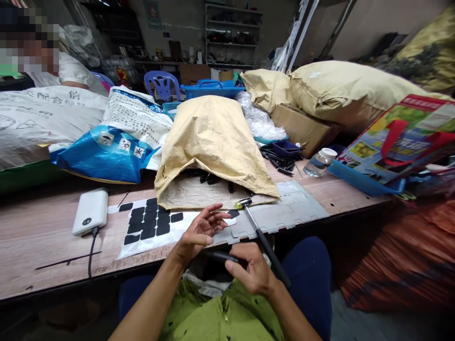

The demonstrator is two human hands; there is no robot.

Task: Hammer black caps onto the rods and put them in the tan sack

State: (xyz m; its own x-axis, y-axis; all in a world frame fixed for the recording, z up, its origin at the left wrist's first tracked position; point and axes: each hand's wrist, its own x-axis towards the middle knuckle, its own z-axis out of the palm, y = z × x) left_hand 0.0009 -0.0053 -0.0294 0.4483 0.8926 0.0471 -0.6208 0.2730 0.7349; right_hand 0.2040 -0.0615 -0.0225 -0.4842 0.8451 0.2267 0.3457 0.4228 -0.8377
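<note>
My left hand (202, 230) is raised over the table's front edge with its fingers spread and nothing in it. My right hand (253, 268) is closed around a slim black rod-like piece (221, 256) that points left, below my left palm; its exact kind is unclear. Just beyond my hands, a hammer (263, 240) with a black grip and a yellowish-tipped head leans over the table edge. A white sheet with black rounded-square stickers (149, 220) lies left of my left hand. Facing me is the mouth of a beige sack (216, 132), with dark pieces inside.
A white power bank (90, 211) with a cable sits left. A grey mat (302, 203) lies right of the sack. Behind it are black pieces (280, 163), a clear jar (320, 162) and a colourful box (398, 137). A blue-white bag (121, 137) and a person (76, 71) are left.
</note>
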